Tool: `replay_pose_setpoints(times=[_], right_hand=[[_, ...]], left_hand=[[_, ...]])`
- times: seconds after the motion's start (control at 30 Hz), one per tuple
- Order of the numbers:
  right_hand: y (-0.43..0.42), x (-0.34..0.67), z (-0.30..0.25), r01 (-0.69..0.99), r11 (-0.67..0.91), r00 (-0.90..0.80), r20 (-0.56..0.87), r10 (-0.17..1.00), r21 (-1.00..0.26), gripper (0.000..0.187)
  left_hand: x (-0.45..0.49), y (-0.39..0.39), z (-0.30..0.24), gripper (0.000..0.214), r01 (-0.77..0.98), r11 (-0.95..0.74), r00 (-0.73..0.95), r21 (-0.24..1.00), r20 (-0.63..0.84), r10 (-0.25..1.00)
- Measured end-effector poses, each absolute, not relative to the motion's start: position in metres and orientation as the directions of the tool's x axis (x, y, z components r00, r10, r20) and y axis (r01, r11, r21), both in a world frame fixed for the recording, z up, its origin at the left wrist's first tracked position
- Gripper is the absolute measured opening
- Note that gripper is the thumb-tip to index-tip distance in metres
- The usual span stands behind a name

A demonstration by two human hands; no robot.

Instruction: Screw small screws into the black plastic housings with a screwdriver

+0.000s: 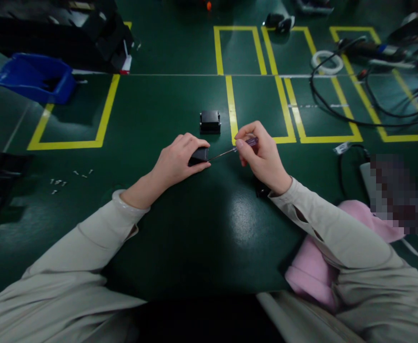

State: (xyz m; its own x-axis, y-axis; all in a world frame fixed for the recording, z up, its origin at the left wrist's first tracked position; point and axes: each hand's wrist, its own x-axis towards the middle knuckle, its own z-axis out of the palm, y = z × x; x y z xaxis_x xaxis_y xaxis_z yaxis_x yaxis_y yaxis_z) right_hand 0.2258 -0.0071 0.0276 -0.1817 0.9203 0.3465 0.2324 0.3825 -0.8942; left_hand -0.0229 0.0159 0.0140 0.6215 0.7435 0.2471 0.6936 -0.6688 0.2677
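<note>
Hiding black block's (201, 154) end: left hand (177, 158)

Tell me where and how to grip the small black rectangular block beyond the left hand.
I'd pinch the small black rectangular block across its near and far sides, coming from above: it looks boxy, its top is uncovered, and silver bits show at its left and right ends.

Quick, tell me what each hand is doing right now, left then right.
Left hand: closed around a small black block.
Right hand: closed on a screwdriver, its tip at the block.
</note>
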Motion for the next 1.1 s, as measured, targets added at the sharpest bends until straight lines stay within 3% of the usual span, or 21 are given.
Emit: replay_pose_setpoints(times=[0.13, 0.27, 0.5, 0.63, 0.93, 1.1], right_hand=[[-0.0079, 0.2257, 0.0297, 0.275, 0.378, -0.182, 0.338, 0.923, -0.884, 0.021], [-0.0078, 0.2253, 0.0273, 0.241, 0.391, -0.184, 0.353, 0.917, -0.889, 0.004], [-0.0078, 0.2258, 0.0274, 0.242, 0.393, -0.19, 0.353, 0.916, -0.887, 0.005], [-0.0086, 0.2254, 0.0318, 0.278, 0.384, -0.185, 0.343, 0.921, -0.881, 0.019], [-0.0076, 0.2257, 0.028, 0.245, 0.398, -0.195, 0.357, 0.913, -0.884, 0.004], [-0.0073, 0.2254, 0.0264, 0.212, 0.399, -0.187, 0.363, 0.913, -0.892, 0.005]], left_hand=[[-0.023, 0.0161, 0.0136, 0.041, 0.693, -0.667, 0.62, 0.272, 0.247, 0.745], [-0.0234, 0.0165, 0.0134, 0.041, 0.698, -0.664, 0.619, 0.267, 0.242, 0.747], [-0.0229, 0.0161, 0.014, 0.042, 0.695, -0.669, 0.622, 0.265, 0.246, 0.744], [-0.0226, 0.0162, 0.0144, 0.041, 0.694, -0.667, 0.619, 0.269, 0.25, 0.745], [-0.0235, 0.0161, 0.0137, 0.042, 0.688, -0.674, 0.626, 0.268, 0.252, 0.738], [-0.0235, 0.0165, 0.0133, 0.043, 0.687, -0.676, 0.626, 0.268, 0.255, 0.737]])
